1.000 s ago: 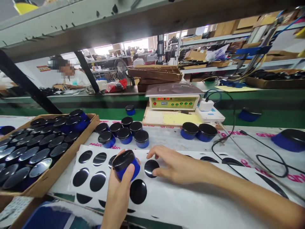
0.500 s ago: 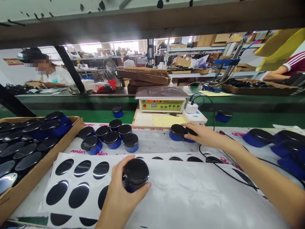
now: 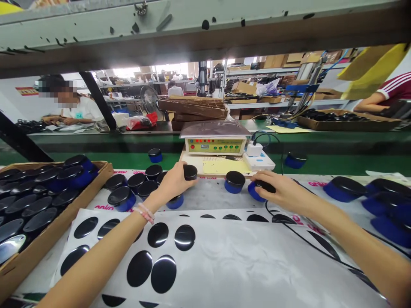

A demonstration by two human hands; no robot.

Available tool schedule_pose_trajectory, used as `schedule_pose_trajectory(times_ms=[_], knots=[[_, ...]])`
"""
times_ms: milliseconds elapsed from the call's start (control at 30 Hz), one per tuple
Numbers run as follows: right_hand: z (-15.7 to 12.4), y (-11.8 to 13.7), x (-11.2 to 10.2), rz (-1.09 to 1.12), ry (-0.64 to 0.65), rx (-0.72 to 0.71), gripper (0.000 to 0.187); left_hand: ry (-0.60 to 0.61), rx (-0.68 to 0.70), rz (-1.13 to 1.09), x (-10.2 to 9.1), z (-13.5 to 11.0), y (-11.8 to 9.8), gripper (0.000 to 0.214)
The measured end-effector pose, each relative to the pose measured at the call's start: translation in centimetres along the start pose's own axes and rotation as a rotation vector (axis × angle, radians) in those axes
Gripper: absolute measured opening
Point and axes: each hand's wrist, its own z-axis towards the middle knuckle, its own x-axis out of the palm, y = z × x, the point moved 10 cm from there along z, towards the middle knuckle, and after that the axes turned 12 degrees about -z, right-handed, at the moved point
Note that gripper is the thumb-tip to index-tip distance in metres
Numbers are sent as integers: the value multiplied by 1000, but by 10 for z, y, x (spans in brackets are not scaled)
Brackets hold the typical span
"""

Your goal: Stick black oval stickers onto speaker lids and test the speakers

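My left hand (image 3: 176, 183) reaches past the sticker sheet, its fingers closed round a short round piece with a glossy black top (image 3: 190, 172). My right hand (image 3: 278, 188) grips a blue round piece with a black top (image 3: 256, 191), tilted under its fingers. Between the hands a similar blue piece (image 3: 234, 182) stands upright. Several more blue pieces (image 3: 121, 198) are grouped to the left, some partly behind my left wrist. Below lies a white sheet (image 3: 244, 261) with glossy black discs (image 3: 164, 273) on its left side; my left forearm covers some of them.
A cardboard box (image 3: 54, 218) full of black-topped pieces stands at the left. Behind the work area are a control box (image 3: 215, 146) with lit lights and a white power adapter (image 3: 254, 149). A black cable (image 3: 308, 240) crosses the right side. More blue pieces (image 3: 345, 188) sit there.
My left hand has moved forward from over the sheet with its piece, uncovering black discs. My right hand has shifted slightly, and its piece now stands apart from the neighbouring one and tilts.
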Motion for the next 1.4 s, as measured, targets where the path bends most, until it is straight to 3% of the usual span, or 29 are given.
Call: schedule_pose_trajectory(times_ms=[100, 200, 233, 300, 333, 400, 467, 567, 667, 833, 1000, 1200, 1333, 1400], knots=[[-7, 31, -18, 62, -42, -50, 36, -12, 27, 6, -2, -17, -21, 56], [-12, 79, -30, 276, -53, -109, 31, 19, 149, -85, 2, -62, -69, 88], [-13, 96, -30, 387, -25, -127, 31, 69, 194, -210, 7, -80, -84, 98], [-16, 131, -23, 623, 96, -182, 40, 68, 164, -413, 8, -113, -93, 95], [-18, 145, -18, 729, 160, -209, 44, 21, 83, -492, 6, -127, -84, 89], [-19, 163, -9, 808, 214, -247, 42, -161, -180, -606, -3, -154, -45, 77], [-13, 171, 2, 713, 205, -285, 35, -364, -430, -726, -9, -182, -3, 71], [-3, 195, 33, 469, 322, -468, 35, -554, -566, -926, -9, -208, 30, 70], [4, 219, 57, 342, 454, -634, 40, -638, -590, -1023, -7, -215, 38, 74], [14, 239, 64, 280, 511, -716, 48, -676, -620, -1072, -7, -215, 44, 73], [8, 244, 50, 216, 427, -750, 42, -707, -623, -1051, -8, -218, 52, 69], [-4, 236, 31, 150, 266, -772, 16, -724, -610, -956, -12, -216, 52, 68], [-17, 215, 25, 229, 196, -662, 12, -705, -578, -919, -14, -213, 43, 69], [-30, 198, 18, 222, 128, -581, 10, -639, -556, -910, -9, -211, 31, 71]])
